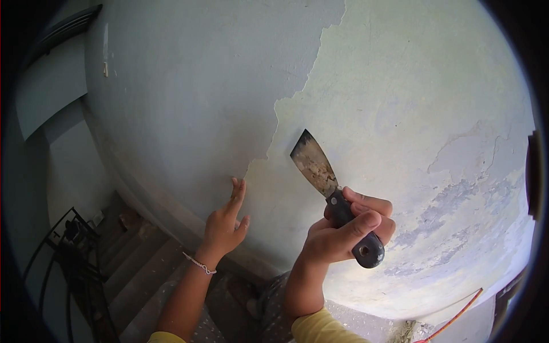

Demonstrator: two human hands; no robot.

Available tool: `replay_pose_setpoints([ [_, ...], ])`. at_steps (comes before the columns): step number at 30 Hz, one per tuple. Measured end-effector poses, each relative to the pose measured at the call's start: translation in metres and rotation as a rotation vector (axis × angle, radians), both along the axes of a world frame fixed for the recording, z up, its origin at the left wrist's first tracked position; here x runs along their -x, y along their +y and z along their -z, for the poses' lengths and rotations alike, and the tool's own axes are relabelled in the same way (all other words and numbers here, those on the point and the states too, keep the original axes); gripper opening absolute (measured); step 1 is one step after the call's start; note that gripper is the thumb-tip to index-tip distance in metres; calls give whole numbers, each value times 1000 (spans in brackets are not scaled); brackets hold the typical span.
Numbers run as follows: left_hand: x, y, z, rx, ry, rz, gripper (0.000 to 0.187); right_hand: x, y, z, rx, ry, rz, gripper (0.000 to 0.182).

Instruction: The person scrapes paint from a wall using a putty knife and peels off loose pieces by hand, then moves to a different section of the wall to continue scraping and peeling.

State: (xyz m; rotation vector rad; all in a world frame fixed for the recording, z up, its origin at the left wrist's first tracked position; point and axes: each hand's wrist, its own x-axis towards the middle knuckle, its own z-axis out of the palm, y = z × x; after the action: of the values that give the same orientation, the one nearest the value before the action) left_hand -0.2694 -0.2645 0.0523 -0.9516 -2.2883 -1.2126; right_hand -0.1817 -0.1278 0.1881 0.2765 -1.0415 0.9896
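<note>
My right hand grips the black handle of a putty knife, its stained metal blade pointing up and left in front of the wall. The rounded handle end with a hole sticks out below my fist. My left hand is open, fingers stretched upward, with the fingertips right at the lower end of a jagged paint edge. Left of that edge lies grey-blue paint; to the right is a paler, greenish surface. A thin bracelet circles my left wrist.
Stairs descend at the lower left beside a dark metal railing. Rough, flaking patches mark the wall on the right. An orange-red cord or rod slants across the lower right. Patterned clothing shows below my arms.
</note>
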Motion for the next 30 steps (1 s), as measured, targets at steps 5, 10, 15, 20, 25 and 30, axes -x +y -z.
replay_pose_setpoints([
  [5,-4,7,3,50,-9,-57,90,57,2,16,-262,-350,-32,20],
  [10,1,6,8,76,94,-84,90,17,-34,7,-344,-177,27,25],
  [15,3,4,6,105,38,-49,92,17,-18,-3,-83,189,262,39],
  [20,2,6,9,101,33,-55,92,38,2,7,-141,-75,121,38],
  [25,1,4,7,118,30,-59,93,15,-6,-6,-107,101,211,39],
  [30,0,10,10,103,44,-71,92,38,-1,8,-195,-112,200,43],
])
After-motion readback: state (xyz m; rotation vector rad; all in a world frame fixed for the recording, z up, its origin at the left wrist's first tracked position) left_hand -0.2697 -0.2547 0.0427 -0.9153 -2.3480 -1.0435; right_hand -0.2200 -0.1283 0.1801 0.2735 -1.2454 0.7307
